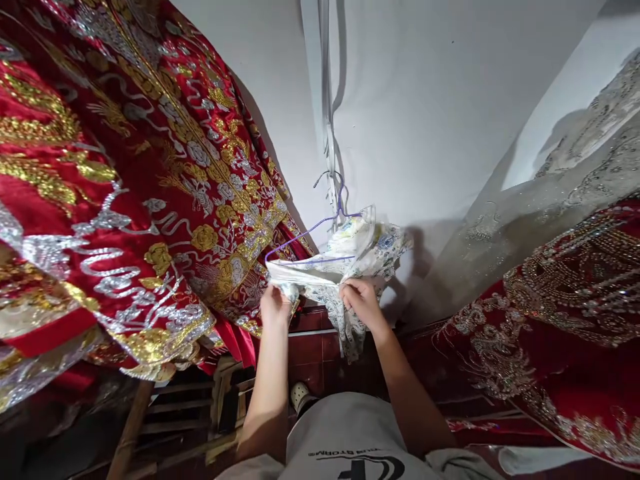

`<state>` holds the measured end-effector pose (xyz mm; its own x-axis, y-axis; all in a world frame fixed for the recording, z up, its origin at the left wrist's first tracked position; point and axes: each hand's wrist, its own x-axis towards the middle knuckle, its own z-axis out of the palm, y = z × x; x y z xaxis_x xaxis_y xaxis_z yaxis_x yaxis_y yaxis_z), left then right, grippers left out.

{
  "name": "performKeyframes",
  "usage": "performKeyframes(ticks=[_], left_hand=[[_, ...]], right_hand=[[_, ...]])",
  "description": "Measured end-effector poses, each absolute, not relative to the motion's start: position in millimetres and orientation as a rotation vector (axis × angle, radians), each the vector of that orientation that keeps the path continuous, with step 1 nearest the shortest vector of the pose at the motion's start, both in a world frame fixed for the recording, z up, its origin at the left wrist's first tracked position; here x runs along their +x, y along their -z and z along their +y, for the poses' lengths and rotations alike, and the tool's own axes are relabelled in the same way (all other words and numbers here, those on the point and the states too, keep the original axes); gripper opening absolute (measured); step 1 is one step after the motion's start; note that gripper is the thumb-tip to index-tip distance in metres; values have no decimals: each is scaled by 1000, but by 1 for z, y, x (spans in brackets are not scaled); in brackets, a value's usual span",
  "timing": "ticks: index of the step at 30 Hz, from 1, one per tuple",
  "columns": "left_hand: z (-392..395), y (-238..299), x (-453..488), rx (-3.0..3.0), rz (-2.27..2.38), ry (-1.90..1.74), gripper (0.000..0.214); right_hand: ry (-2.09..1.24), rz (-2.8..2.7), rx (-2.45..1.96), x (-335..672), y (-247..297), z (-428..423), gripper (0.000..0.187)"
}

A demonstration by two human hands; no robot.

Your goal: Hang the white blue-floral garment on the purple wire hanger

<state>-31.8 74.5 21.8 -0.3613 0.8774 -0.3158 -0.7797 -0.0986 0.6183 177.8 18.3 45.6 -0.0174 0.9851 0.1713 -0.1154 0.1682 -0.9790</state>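
Observation:
A white floral garment (385, 250) hangs partly on a purple wire hanger (305, 233) in front of me. Its right side drapes over the hanger, and the hanger's left arm shows bare above the cloth. My left hand (276, 305) is closed on the garment's edge just below the hanger's left end. My right hand (359, 300) pinches the fabric near the middle, and loose cloth dangles beneath it. The hanger's hook rises close to cables on the wall; what bears it is unclear.
A red gown with gold and silver embroidery (200, 153) fills the left side. At right hang a beaded red dress (575, 300) and sheer sparkling fabric (465, 247). White cables (326, 80) run down the wall (425, 100). A wooden frame (220, 400) stands low at left.

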Motion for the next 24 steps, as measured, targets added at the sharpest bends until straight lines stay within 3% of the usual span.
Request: performKeyframes(ticks=[7,12,18,20,24], left_hand=[[29,-12,32,233,785,-1410,2],[-10,-44,64,899,759,-1488,23],[-44,-55,78,1724,889,-1429,20],[-44,-52,71,1798,903,-1389,19],[-32,-43,48,1755,911,-1144,41]], right_hand=[[-1282,-1675,-1259,222,-47,7,28],[-1116,-1586,-1411,234,-39,0,46],[-1819,-1141,-880,216,-33,-11,62],[-1932,-1091,-825,214,-37,-12,59],[-1862,-1366,-847,224,-61,-1,40]])
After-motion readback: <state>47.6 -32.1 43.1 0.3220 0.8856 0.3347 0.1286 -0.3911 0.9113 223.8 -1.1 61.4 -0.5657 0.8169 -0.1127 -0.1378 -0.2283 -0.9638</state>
